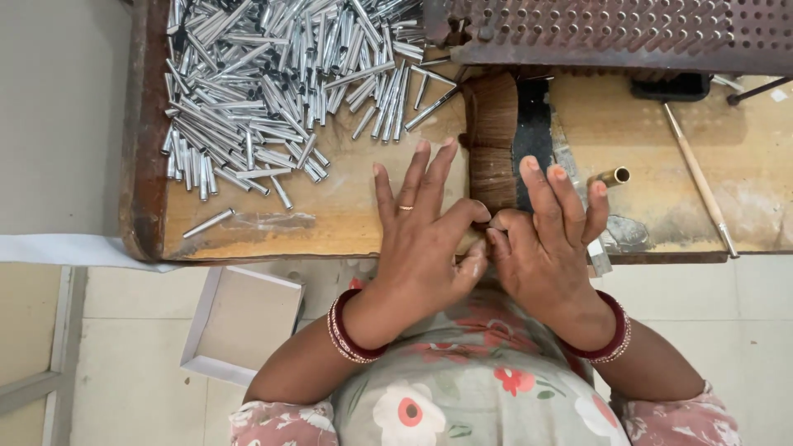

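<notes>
Left hand: the left hand (421, 235) lies over the near edge of the wooden workbench (347, 215), fingers spread and pointing away from the person, thumb bent across toward the other hand; a ring sits on one finger and red bangles circle the wrist
Right hand: the right hand (545, 235) is just beside the left, fingers fanned upward, thumb and forefinger pinched together where the two hands meet
Grip: the thumbs and forefingers of both hands come together on the near end of the brown bristle bundle (493, 140); how much hair they pinch is hidden by the fingers
Bristle bundle: it lies on the bench between the two hands and runs away from them, its far end reaching toward the perforated metal rack (611, 33); a dark strip lies along its right side
Metal tubes: a big heap of silver metal tubes (281, 83) covers the left part of the bench, well apart from the left hand, with a few strays nearer
Brass tube: a short brass tube (613, 176) lies just beside the right fingertips
Stick: a thin wooden stick (698, 177) lies slanted further right
Box: an open white cardboard box (244, 322) sits on the floor below the bench, near the left forearm
</notes>
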